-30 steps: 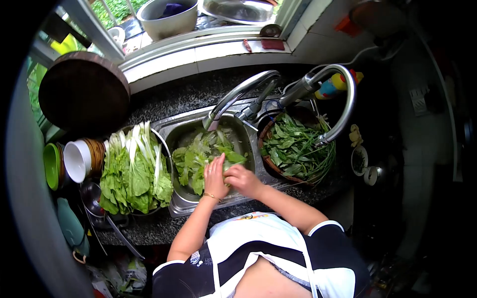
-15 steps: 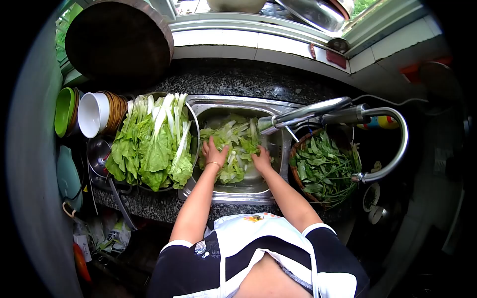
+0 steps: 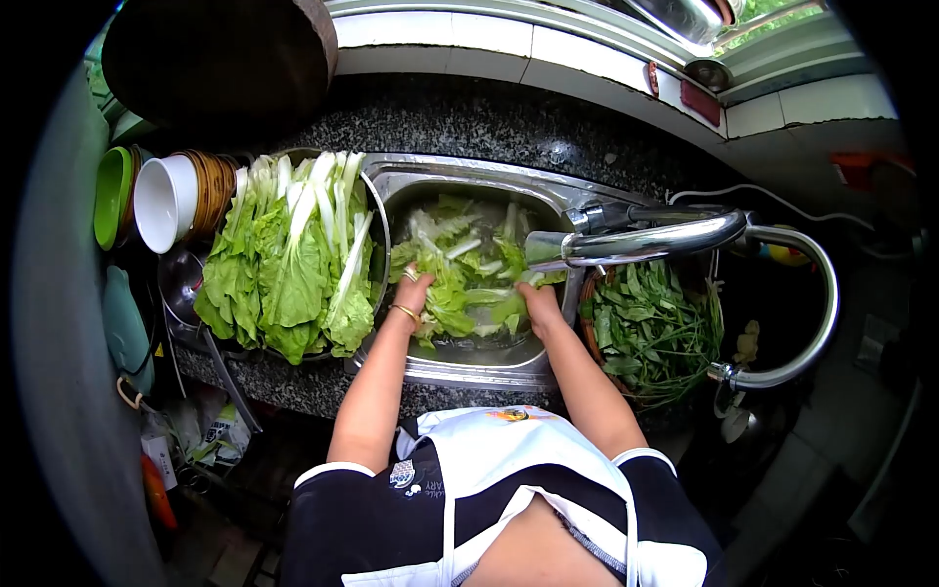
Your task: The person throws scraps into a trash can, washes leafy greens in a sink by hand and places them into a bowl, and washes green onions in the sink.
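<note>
Loose lettuce leaves lie in water inside the steel sink. At the left side of the basin, my left hand, with a bracelet on its wrist, is closed on some of these leaves; its fingertips are partly hidden. Across from it, my right hand grips leaves at the basin's right side, its lower fingers covered. The chrome faucet reaches over the basin, just above my right hand. A heap of whole lettuce with white stems rests left of the sink.
Right of the sink stands a basket of dark leafy greens. A white bowl and a green bowl sit far left, near a ladle. A large dark round board leans at the back left.
My hands have gone from spread over the leaves to closed around some at the two sides. The leaves have shifted in the water. The whole view has tilted a little.
</note>
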`<move>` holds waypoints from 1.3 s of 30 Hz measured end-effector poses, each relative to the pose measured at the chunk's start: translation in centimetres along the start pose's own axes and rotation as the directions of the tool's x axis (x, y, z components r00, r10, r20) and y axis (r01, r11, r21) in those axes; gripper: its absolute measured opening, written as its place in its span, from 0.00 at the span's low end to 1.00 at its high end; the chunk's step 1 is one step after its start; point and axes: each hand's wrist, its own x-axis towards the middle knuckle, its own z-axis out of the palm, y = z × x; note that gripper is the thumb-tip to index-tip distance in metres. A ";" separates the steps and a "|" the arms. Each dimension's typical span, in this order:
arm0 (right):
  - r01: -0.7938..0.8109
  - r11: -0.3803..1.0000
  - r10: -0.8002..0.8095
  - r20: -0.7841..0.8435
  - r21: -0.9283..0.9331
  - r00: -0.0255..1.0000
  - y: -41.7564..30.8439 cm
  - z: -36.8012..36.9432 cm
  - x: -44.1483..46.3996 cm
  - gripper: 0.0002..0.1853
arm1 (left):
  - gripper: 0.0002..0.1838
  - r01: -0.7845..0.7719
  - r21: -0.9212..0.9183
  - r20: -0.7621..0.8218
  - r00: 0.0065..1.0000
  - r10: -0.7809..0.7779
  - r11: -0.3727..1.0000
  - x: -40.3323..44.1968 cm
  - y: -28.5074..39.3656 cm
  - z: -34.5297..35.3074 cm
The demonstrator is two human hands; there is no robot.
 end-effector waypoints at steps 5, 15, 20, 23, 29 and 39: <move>0.222 0.329 -0.389 0.083 -0.918 0.917 1.1 2.0 -1.4 0.32 | 0.38 -0.240 0.522 -0.180 0.907 0.380 0.819 1.0 -2.2 -0.5; 0.410 -0.273 -0.225 0.472 -0.870 0.852 1.1 3.0 -1.6 0.16 | 0.12 -0.319 0.850 0.068 0.855 0.514 0.418 -7.5 1.6 3.0; 0.323 0.740 -0.249 0.206 -0.589 0.946 2.9 2.5 -1.1 0.20 | 0.10 -0.399 0.490 0.081 0.906 0.415 0.775 -8.4 4.7 5.2; 0.019 1.000 -0.016 0.144 -0.014 0.989 0.5 2.7 -3.6 0.17 | 0.12 -0.384 0.505 0.122 0.918 0.376 0.773 -5.3 3.4 4.5; -0.147 0.875 -0.004 0.309 0.461 0.951 0.1 2.8 -5.2 0.15 | 0.12 0.101 0.139 0.183 0.975 -0.125 0.985 -4.3 1.7 6.6; 0.533 0.612 -0.516 0.216 -0.585 0.829 1.9 2.3 -1.2 0.26 | 0.10 0.111 0.177 0.250 0.956 -0.154 0.978 -1.3 -1.5 6.3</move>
